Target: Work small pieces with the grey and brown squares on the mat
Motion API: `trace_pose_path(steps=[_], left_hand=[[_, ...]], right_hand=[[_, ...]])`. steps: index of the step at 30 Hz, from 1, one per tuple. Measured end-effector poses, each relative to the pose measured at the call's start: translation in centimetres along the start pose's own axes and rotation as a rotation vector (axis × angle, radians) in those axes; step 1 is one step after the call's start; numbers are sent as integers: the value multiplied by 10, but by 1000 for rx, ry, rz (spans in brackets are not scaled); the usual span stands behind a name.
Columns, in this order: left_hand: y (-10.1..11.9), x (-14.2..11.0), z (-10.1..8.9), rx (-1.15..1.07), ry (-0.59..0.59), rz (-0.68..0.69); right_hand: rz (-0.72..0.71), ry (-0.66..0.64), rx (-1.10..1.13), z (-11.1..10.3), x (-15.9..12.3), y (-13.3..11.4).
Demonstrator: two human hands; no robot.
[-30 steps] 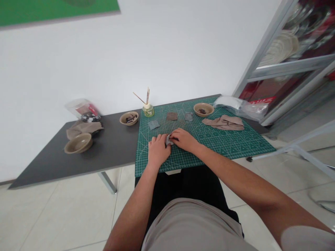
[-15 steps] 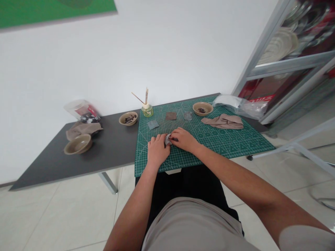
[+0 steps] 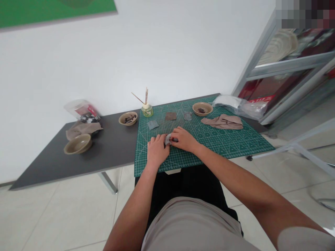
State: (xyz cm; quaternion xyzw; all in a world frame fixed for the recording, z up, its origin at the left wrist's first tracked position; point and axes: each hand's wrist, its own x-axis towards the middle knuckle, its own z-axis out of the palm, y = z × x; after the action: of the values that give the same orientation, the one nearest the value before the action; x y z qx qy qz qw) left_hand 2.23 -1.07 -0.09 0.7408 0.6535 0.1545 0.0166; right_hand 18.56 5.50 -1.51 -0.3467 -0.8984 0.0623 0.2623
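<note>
My left hand (image 3: 157, 150) and my right hand (image 3: 183, 139) meet near the middle of a green cutting mat (image 3: 222, 148), with their fingers closed on a small grey piece (image 3: 167, 139). A dark bit (image 3: 175, 139) shows at my right fingertips, but its shape is too small to make out. Farther up the mat lie a blue-grey square (image 3: 153, 124), a brown square (image 3: 171, 116) and a translucent grey square (image 3: 187, 115). Most of the grey piece is hidden by my fingers.
A tan bowl (image 3: 201, 108) with dark pieces and a folded beige cloth (image 3: 222, 121) sit on the mat. On the dark table (image 3: 112, 150) are a jar with sticks (image 3: 147, 111), more bowls, a cloth and plastic bags. A glass cabinet stands at right.
My hands have stayed on the grey piece, with only slight finger movement. The view has shifted slightly.
</note>
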Motion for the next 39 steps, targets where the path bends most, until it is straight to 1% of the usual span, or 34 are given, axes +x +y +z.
trace_pose_path(steps=[2, 7, 9, 12, 14, 17, 20, 23, 26, 31, 32, 34, 37, 39], left_hand=[[0, 0, -1, 5, -1, 3], [1, -1, -2, 21, -13, 4], [0, -2, -2, 18, -9, 17], [-1, -2, -1, -7, 8, 20], [-3, -1, -1, -44, 18, 10], [-7, 0, 0, -145, 46, 5], [-12, 1, 1, -274, 142, -39], [-18, 1, 1, -390, 216, -92], [-22, 1, 2, -479, 227, -113], [-22, 0, 5, -612, 243, -161], [-21, 0, 4, -628, 249, -173], [-21, -1, 3, -646, 260, -187], [-21, -1, 2, -660, 271, -194], [-21, -1, 3, -661, 276, -197]], right_hand=[[19, 9, -5, 1, 1, 1], [-32, -37, 112, 0, 0, 1], [16, -9, 129, -1, -1, 0], [124, 68, 106, -2, -3, 1], [151, 76, 107, -1, -4, 2], [133, -3, 96, 0, -3, 5], [124, -102, 43, -1, -3, 4], [136, -142, 44, -5, -2, 1], [189, -156, 78, -10, 1, -2], [317, -260, 62, -14, 14, 0], [341, -263, 70, -15, 17, 1], [375, -212, 137, -17, 20, 3], [395, -20, 313, -21, 19, 2], [386, 107, 360, -25, 15, -2]])
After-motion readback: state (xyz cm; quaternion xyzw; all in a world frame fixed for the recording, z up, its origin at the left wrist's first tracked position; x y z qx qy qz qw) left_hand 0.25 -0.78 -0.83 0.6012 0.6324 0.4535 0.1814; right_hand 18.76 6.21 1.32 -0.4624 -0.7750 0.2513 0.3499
